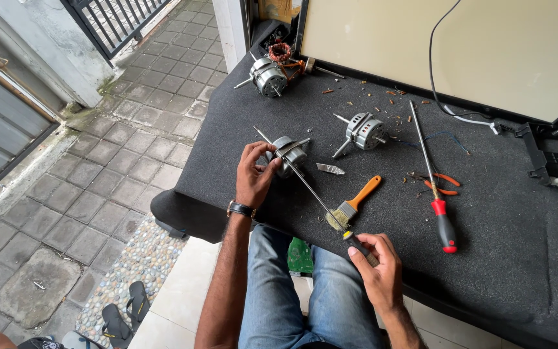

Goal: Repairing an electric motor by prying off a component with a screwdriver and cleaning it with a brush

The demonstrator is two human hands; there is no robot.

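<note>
Head view: my left hand pinched the small grey motor on the black mat. My right hand closed round the long screwdriver, tip at the motor. Paintbrush lay just right of the motor. Best kept shaft square and the housing steadied.

Soft, even daylight, faint shadows, sharp focus throughout (slight wide-angle bending at the edges).

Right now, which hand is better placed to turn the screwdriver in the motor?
The right hand, probably: it already grips the screwdriver by its handle, the tip at the motor. The left hand is busy steadying the motor.
</note>
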